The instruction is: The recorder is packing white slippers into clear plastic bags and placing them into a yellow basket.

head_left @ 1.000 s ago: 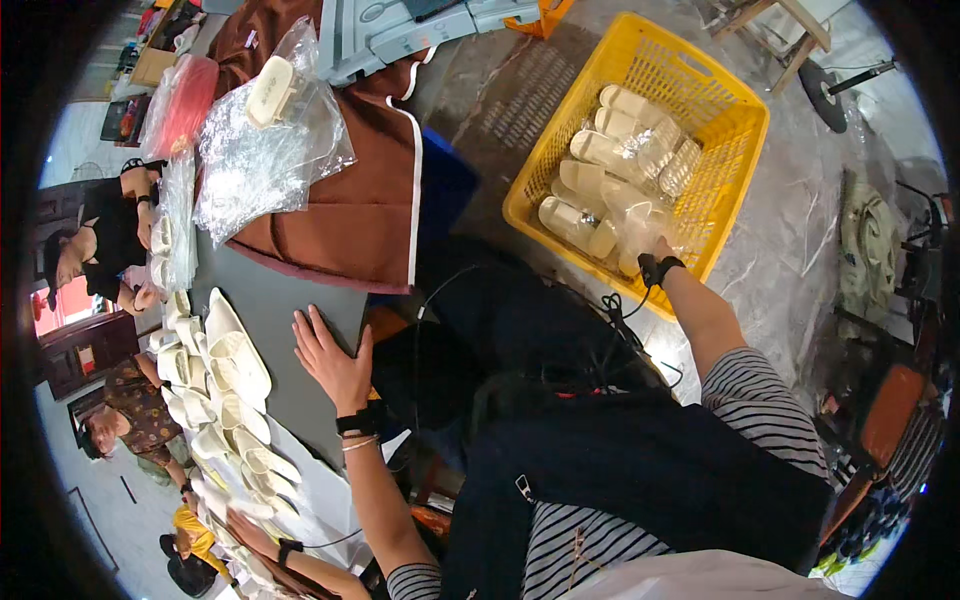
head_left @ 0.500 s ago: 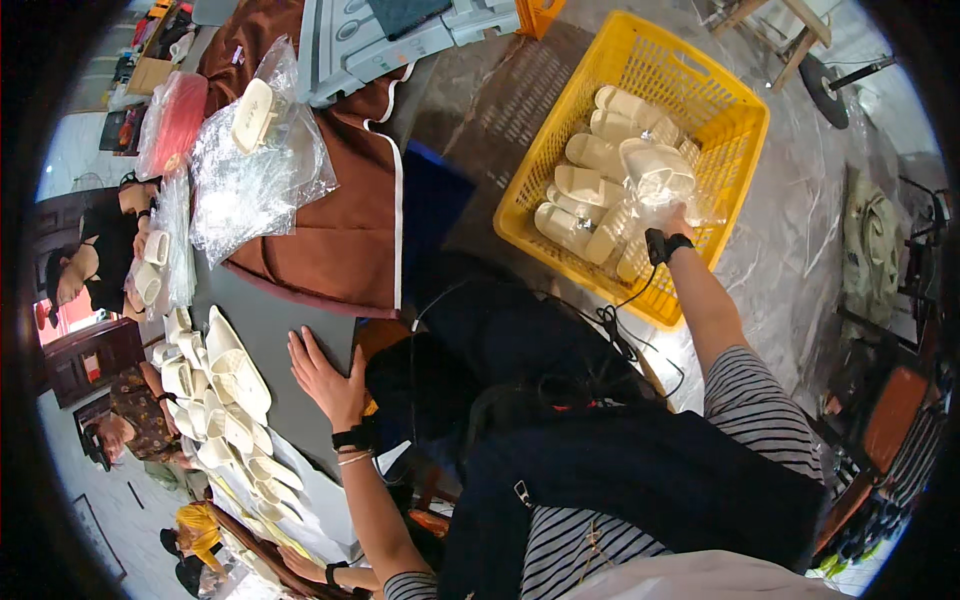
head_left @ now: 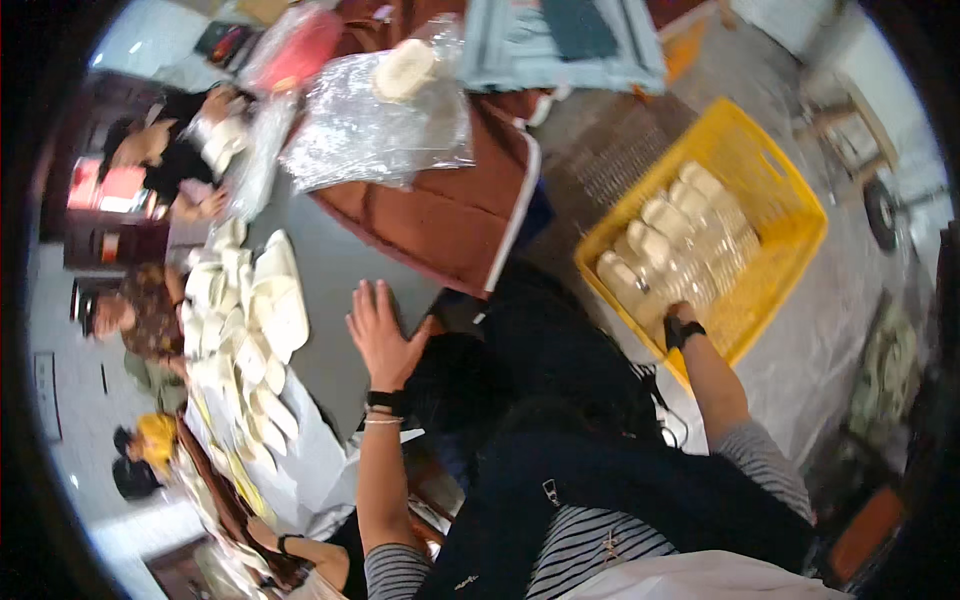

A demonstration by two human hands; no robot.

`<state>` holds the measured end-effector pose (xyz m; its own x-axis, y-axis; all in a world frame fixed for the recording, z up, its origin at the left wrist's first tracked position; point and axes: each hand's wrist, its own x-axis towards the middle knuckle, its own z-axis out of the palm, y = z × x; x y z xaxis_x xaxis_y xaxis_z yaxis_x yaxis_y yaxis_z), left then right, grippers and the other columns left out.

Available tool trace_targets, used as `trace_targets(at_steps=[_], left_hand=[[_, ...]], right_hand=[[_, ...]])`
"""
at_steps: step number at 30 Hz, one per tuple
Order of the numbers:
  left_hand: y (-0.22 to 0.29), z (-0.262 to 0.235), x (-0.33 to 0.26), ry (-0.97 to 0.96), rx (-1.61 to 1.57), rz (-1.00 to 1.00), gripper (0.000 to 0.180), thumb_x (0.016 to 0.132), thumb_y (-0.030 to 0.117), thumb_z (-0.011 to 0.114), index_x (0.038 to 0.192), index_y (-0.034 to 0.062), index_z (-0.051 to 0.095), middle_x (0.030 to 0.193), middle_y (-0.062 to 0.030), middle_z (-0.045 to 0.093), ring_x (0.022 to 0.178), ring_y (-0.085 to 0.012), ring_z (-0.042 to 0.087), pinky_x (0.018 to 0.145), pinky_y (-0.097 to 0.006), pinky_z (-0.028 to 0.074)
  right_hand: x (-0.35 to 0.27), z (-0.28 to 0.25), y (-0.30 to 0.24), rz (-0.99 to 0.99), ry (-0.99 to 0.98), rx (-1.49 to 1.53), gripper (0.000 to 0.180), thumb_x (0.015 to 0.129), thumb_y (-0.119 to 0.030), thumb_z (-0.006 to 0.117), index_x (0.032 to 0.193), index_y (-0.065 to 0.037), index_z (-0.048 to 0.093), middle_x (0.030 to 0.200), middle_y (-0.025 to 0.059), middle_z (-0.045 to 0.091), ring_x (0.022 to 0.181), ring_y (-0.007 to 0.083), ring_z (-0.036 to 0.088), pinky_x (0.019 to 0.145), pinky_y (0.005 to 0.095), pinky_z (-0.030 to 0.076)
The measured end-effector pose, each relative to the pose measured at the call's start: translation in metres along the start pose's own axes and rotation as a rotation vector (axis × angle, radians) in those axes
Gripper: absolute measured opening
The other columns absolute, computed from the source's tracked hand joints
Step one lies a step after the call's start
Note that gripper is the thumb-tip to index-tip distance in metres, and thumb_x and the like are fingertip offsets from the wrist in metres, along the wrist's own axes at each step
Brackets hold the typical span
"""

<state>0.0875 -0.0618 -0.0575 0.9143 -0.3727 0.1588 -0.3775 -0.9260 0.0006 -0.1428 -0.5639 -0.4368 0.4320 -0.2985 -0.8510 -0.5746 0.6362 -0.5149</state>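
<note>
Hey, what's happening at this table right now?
A person in a striped top leans over, reaching the right hand down into a yellow crate on the floor that holds clear-wrapped packs of pale pieces. Whether that hand grips a pack cannot be told. The left hand lies flat and open on the grey table, beside a spread of cream-coloured pieces. Other people sit along the far side of the table.
</note>
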Motion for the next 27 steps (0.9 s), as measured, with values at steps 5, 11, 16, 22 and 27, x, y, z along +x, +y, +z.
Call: trace_targets(at_steps=[5, 11, 16, 22, 27], left_hand=[[0.003, 0.0, 0.001, 0.014, -0.065, -0.026, 0.095, 0.078, 0.051, 0.072, 0.151, 0.0079, 0.031, 0.156, -0.0198, 0.026, 0.146, -0.0372, 0.023, 0.115, -0.059, 0.017], [-0.015, -0.004, -0.015, 0.086, -0.094, -0.049, 0.095, 0.075, 0.054, 0.072, 0.149, 0.0085, 0.035, 0.155, -0.0201, 0.028, 0.145, -0.0383, 0.024, 0.112, -0.064, 0.018], [-0.015, -0.005, -0.013, 0.101, -0.13, -0.066, 0.095, 0.076, 0.056, 0.071, 0.15, 0.009, 0.034, 0.155, -0.0205, 0.028, 0.144, -0.0384, 0.024, 0.113, -0.062, 0.018], [-0.02, -0.007, -0.017, 0.094, -0.179, -0.043, 0.096, 0.078, 0.061, 0.068, 0.15, 0.0086, 0.033, 0.156, -0.021, 0.027, 0.145, -0.0387, 0.022, 0.114, -0.062, 0.016], [-0.025, -0.004, -0.022, 0.086, -0.215, -0.051, 0.094, 0.078, 0.062, 0.067, 0.149, 0.0087, 0.035, 0.155, -0.0216, 0.027, 0.145, -0.0403, 0.022, 0.113, -0.065, 0.016]], right_hand=[[-0.009, 0.032, -0.119, -0.904, 0.25, -0.186, 0.022, 0.095, -0.022, 0.056, 0.099, -0.002, 0.065, 0.086, 0.0021, 0.066, 0.079, 0.0147, 0.063, 0.069, 0.0294, 0.05], [-0.199, 0.265, -0.311, -1.453, -0.221, -0.283, 0.016, 0.092, -0.002, 0.06, 0.106, -0.002, 0.067, 0.1, 0.0044, 0.069, 0.091, 0.0137, 0.065, 0.081, 0.0264, 0.051], [-0.282, 0.41, -0.319, -1.527, -0.561, -0.854, 0.022, 0.084, -0.006, 0.065, 0.106, -0.001, 0.069, 0.101, 0.0079, 0.072, 0.09, 0.0165, 0.068, 0.08, 0.0302, 0.053], [-0.266, 0.533, -0.284, -1.861, -0.345, -1.484, 0.049, 0.08, -0.024, 0.069, 0.122, 0.001, 0.061, 0.112, 0.0232, 0.066, 0.107, 0.036, 0.062, 0.093, 0.0433, 0.048], [-0.224, 0.594, -0.307, -1.535, -0.155, -1.81, 0.03, 0.077, -0.022, 0.071, 0.102, -0.005, 0.071, 0.101, 0.0211, 0.069, 0.097, 0.0355, 0.065, 0.087, 0.0411, 0.05]])
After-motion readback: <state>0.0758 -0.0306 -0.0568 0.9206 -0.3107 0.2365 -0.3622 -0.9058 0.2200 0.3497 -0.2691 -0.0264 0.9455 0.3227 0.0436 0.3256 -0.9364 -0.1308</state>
